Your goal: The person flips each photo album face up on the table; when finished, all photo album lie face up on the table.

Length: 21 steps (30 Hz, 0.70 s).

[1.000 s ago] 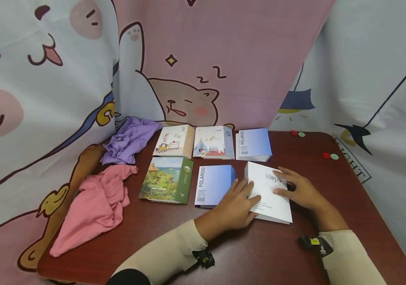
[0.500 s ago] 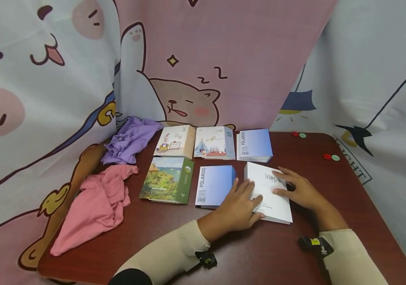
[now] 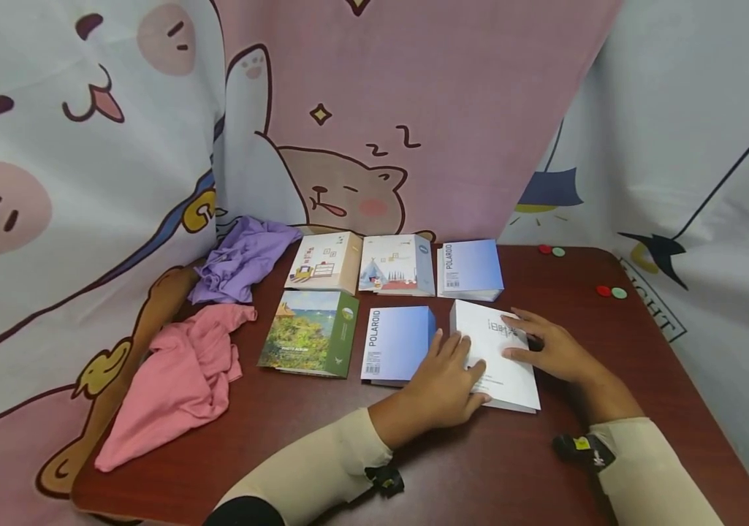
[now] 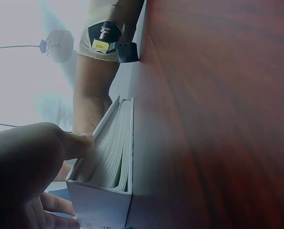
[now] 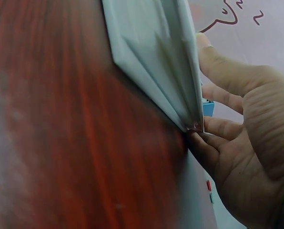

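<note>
White photo album (image 3: 495, 358) is a stack of leaves (image 4: 114, 152) between stiff covers, page edges visible in both wrist views. It lies right of the table's (image 3: 525, 467) middle, spine left, near row's right end.

Left hand (image 3: 443, 383): clamped on the album's near-left corner, fingers over the spine side, thumb at the near edge by the leaves. Right hand (image 3: 558, 351): clamped on the album's right side, thumb on the cover, fingers at the edge. Album sits between the two hands, touching both.

Left of it, near row: blue POLAROID album (image 3: 400, 336), green-spined landscape album (image 3: 302, 332). Far row, by the far edge: beige album (image 3: 321, 263), tent-print album (image 3: 390, 267), second POLAROID album (image 3: 473, 267). Pink cloth (image 3: 183, 380) and purple cloth (image 3: 242, 259) along the left edge. Red and green discs (image 3: 603, 291) paired toward the far-right corner.
</note>
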Available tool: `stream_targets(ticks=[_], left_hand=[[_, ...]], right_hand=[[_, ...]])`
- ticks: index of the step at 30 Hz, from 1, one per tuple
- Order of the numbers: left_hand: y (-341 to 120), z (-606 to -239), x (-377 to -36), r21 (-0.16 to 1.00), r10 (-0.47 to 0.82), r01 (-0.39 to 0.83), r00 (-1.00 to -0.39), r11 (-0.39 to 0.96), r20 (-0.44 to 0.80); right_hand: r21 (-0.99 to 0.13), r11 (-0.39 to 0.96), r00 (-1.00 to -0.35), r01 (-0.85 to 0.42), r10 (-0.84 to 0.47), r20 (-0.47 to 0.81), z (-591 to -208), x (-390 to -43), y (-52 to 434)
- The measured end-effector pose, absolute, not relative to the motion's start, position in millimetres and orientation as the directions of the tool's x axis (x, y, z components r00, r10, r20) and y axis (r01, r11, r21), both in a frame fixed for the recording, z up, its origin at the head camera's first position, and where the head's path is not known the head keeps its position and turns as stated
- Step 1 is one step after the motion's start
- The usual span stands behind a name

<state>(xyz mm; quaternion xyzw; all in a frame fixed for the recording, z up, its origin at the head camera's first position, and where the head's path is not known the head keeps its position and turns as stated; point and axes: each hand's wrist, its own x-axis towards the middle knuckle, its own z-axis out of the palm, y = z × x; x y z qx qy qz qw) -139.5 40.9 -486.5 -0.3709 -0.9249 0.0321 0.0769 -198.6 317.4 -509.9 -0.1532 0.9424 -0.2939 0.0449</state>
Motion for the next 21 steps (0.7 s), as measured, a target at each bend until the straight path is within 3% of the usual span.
stream_targets(ticks=[13, 21], left_hand=[[18.0, -483.4, -147.4, -0.011, 0.65, 0.652, -0.754, 0.758, 0.094], [-16.0, -483.7, -160.6, 0.067, 0.588, 0.593, -0.805, 0.802, 0.086]], right_hand=[[-0.495, 0.827, -0.956, -0.267, -0.293, 0.028, -494.2, -197.1, 303.6], [-0.538, 0.792, -0.948, -0.287, -0.316, 0.04, -481.3, -196.4, 278.3]])
